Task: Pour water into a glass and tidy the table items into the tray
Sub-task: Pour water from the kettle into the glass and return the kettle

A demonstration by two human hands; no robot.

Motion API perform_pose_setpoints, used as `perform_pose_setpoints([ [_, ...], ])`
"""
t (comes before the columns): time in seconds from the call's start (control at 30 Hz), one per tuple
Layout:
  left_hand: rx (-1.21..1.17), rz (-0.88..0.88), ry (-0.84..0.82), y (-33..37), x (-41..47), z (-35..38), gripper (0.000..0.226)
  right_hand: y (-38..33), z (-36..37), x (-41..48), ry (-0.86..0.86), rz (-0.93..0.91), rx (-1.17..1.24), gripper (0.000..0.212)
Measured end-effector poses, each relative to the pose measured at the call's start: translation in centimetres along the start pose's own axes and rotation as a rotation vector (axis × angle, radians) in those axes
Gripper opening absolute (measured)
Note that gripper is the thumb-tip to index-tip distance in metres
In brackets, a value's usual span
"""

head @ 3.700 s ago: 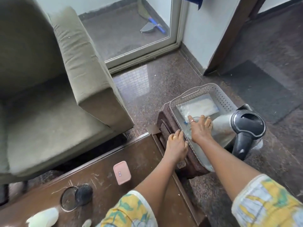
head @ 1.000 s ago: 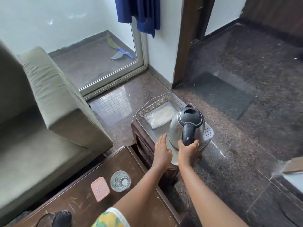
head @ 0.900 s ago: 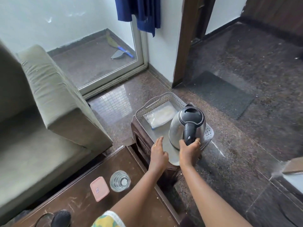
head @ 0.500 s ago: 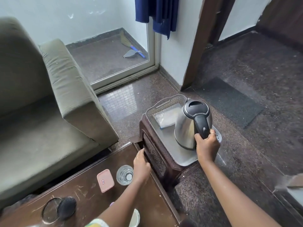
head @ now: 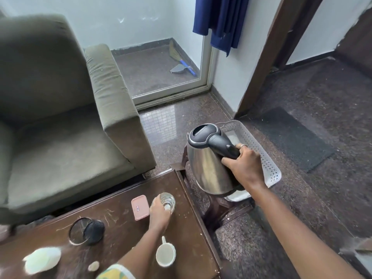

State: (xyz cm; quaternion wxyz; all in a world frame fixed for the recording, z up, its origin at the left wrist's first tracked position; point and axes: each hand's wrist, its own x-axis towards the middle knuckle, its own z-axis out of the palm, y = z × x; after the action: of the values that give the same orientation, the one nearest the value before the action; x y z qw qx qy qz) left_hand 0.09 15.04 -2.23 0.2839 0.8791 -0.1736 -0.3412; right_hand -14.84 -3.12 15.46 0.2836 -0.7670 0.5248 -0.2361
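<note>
In the head view, a steel kettle (head: 209, 164) with a black lid and handle is held off the tray by the right hand (head: 246, 168), whose fingers are closed around the black handle; a ring is seen on one finger. The kettle is tilted slightly, its body hanging in front of the white perforated tray (head: 267, 164), which rests on a small dark stool (head: 221, 206) just beside the end of the wooden table (head: 124, 228). A flat pale item is partly seen inside the tray behind the kettle handle. On the table's far corner a clear glass (head: 168, 199) stands upright, and it is gripped from the near side by the left hand (head: 159, 214), the fingers curled around its wall. Just beside the glass, to its left, a pink rectangular box (head: 140, 207) lies flat. Nearer the camera a white cup (head: 165, 254) is seen, mouth up, with its handle pointing away. Further left a black round brush and mirror (head: 86, 231) lie together, and a pale white object (head: 42, 259) with a small pebble-like piece (head: 93, 265) beside it is placed at the near edge. An olive armchair (head: 60, 117) stands beyond the table
</note>
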Motion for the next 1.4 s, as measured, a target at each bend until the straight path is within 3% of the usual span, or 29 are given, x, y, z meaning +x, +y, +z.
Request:
perform_pose_setpoints([
  [0.17,-0.027,-0.027,0.010,-2.4,-0.1,-1.1,0.034,-1.6,2.2,-1.9,-0.273,-0.069,-0.068,0.020],
  [0.3,0.010,-0.096,-0.021,-4.0,0.2,-1.3,0.058,-1.5,4.4,-3.5,-0.462,-0.072,-0.110,0.019],
  [0.43,-0.011,-0.084,-0.050,-5.0,0.9,-0.5,0.068,-0.4,7.0,-5.1,-0.588,-0.061,-0.188,0.019],
  [0.53,-0.052,-0.015,-0.026,-5.3,1.6,0.0,0.058,0.6,8.8,-6.1,-0.626,-0.038,-0.269,0.013],
  [0.67,-0.033,0.026,-0.021,-5.8,2.3,0.7,0.082,1.6,10.2,-6.5,-0.650,-0.019,-0.333,0.016],
  [0.8,-0.035,0.014,0.013,-6.6,2.8,1.4,0.089,2.1,11.2,-6.8,-0.684,-0.045,-0.397,0.019],
  [1.17,-0.008,0.011,0.111,-7.5,3.7,2.4,0.066,0.9,13.2,-6.3,-0.739,0.001,-0.428,0.019],
  [1.4,0.011,-0.005,0.103,-7.9,4.1,2.8,0.068,0.0,13.9,-5.8,-0.750,0.053,-0.464,0.016],
])
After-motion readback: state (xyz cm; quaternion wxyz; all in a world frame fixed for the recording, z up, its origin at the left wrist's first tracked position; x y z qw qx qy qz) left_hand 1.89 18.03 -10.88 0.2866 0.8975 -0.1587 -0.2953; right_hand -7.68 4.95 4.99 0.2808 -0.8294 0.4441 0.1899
